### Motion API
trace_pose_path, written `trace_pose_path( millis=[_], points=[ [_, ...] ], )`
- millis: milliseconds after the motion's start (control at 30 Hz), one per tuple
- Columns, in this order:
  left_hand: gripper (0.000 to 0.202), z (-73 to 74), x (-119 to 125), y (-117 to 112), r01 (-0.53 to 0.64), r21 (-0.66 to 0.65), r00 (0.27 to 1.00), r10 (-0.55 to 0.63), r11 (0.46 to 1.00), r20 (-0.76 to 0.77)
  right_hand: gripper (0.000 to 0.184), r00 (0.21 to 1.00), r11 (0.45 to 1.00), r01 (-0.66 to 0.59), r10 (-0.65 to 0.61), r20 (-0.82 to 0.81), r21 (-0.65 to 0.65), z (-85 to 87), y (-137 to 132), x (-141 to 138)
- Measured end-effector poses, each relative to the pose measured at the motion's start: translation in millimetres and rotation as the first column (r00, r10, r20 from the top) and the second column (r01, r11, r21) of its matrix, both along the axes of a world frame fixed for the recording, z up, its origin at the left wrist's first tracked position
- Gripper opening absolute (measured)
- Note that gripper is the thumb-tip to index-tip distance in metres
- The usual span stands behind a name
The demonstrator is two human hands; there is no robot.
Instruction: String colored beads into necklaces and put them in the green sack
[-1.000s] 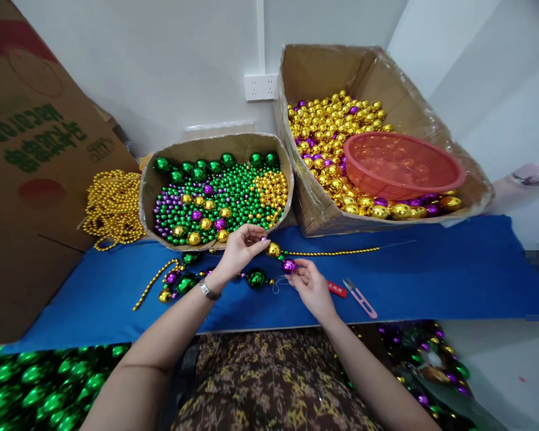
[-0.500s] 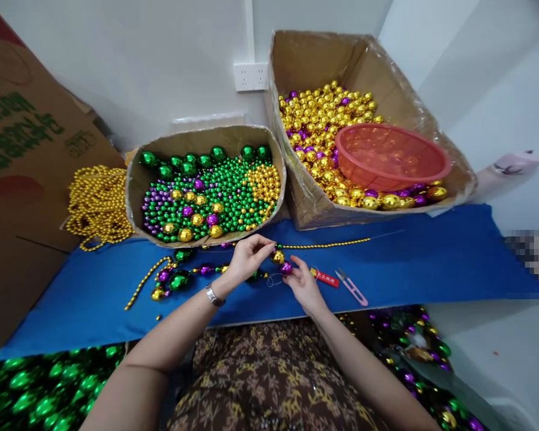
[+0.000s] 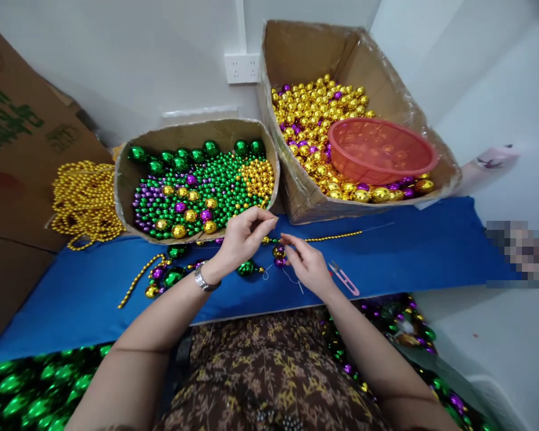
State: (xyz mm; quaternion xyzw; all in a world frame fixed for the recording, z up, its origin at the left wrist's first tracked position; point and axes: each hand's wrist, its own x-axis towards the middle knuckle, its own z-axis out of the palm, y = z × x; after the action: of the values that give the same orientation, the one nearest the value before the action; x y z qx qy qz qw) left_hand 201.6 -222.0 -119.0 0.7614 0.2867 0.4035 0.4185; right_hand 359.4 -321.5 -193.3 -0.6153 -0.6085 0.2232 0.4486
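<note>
My left hand [image 3: 248, 237] is raised in front of the smaller box, thumb and forefinger pinched together; what lies between the fingertips is too fine to make out. Just below and to the right, my right hand [image 3: 309, 263] curls its fingers against a short string of beads, where a gold bead [image 3: 278, 251] sits above a purple bead [image 3: 279, 262]. A loose white thread [image 3: 291, 278] trails under the right hand. Between the wrists lies a large green bead [image 3: 245, 267]. Pink thread snips [image 3: 345, 279] rest right of the right hand.
Behind the hands stands a box of mixed beads [image 3: 119, 206]; right of it, a taller carton [image 3: 305, 203] holds gold beads and a red basket [image 3: 381, 170]. Gold bead strands [image 3: 87, 200] are heaped at left. A thin gold strand [image 3: 335, 237] lies on the blue cloth [image 3: 413, 257].
My left hand has lifted away from the gold bead. My right hand's fingers have closed in beside the beads and now cover the red label. The view has shifted slightly.
</note>
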Motion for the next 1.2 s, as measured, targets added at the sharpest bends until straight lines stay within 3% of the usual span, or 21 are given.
trace_pose_path(
  millis=[133, 200, 300, 400, 500, 633, 733, 833, 967, 1100, 1200],
  points=[
    [0.022, 9.0, 4.2, -1.9, -0.007, -0.057, 0.997, 0.012, 0.998, 0.074, 0.026, 0.998, 0.999, -0.019, 0.017, 0.062, 0.045, 2.3, 9.8, -7.6],
    [0.022, 5.8, 3.2, -3.8, -0.034, -0.12, 0.99, 0.049, 0.992, 0.13, 0.024, 0.994, 0.996, -0.006, -0.004, 0.109, 0.087, 2.7, 10.7, -4.1],
    [0.024, -16.0, 0.1, -10.0, -0.023, -0.228, 0.973, 0.074, 0.973, 0.219, 0.022, 0.991, 0.992, 0.002, -0.018, 0.13, 0.123, 5.7, 9.0, 3.1],
    [0.04, -49.2, -0.8, -19.1, 0.112, -0.246, 0.983, -0.071, 0.963, 0.17, 0.022, 0.999, 0.997, -0.001, -0.003, 0.052, 0.072, 11.4, 6.5, 4.1],
    [0.049, -73.3, 4.2, -26.9, 0.237, -0.146, 0.972, -0.234, 0.961, 0.033, 0.026, 0.999, 1.0, 0.002, -0.001, -0.047, 0.021, 19.8, 3.5, -1.0],
    [0.038, -85.5, 14.9, -33.4, 0.361, 0.048, 0.922, -0.349, 0.931, -0.17, 0.028, 0.968, 0.999, 0.002, 0.009, -0.251, 0.043, 35.6, -6.2, -4.7],
    [0.044, -98.3, 17.7, -35.9, 0.376, 0.224, 0.874, -0.264, 0.899, -0.407, 0.023, 0.862, 0.986, 0.126, -0.056, -0.504, 0.106, 47.9, -14.8, 2.5],
    [0.045, -115.6, 13.8, -37.9, 0.36, 0.286, 0.796, -0.132, 0.888, -0.591, 0.021, 0.723, 0.959, 0.246, -0.082, -0.686, 0.144, 55.8, -17.5, 14.9],
    [0.046, -124.6, 3.5, -42.0, 0.338, 0.317, 0.736, -0.04, 0.886, -0.675, 0.024, 0.656, 0.92, 0.367, -0.152, -0.739, 0.137, 56.4, -16.8, 29.2],
    [0.055, -119.3, -9.1, -42.8, 0.314, 0.36, 0.689, 0.05, 0.878, -0.723, 0.026, 0.608, 0.891, 0.447, -0.237, -0.758, 0.08, 47.5, -17.3, 41.1],
    [0.053, -115.8, -19.6, -43.0, 0.319, 0.381, 0.604, 0.124, 0.868, -0.787, 0.027, 0.603, 0.868, 0.492, -0.282, -0.746, 0.07, 37.5, -17.5, 48.5]
  ],
)
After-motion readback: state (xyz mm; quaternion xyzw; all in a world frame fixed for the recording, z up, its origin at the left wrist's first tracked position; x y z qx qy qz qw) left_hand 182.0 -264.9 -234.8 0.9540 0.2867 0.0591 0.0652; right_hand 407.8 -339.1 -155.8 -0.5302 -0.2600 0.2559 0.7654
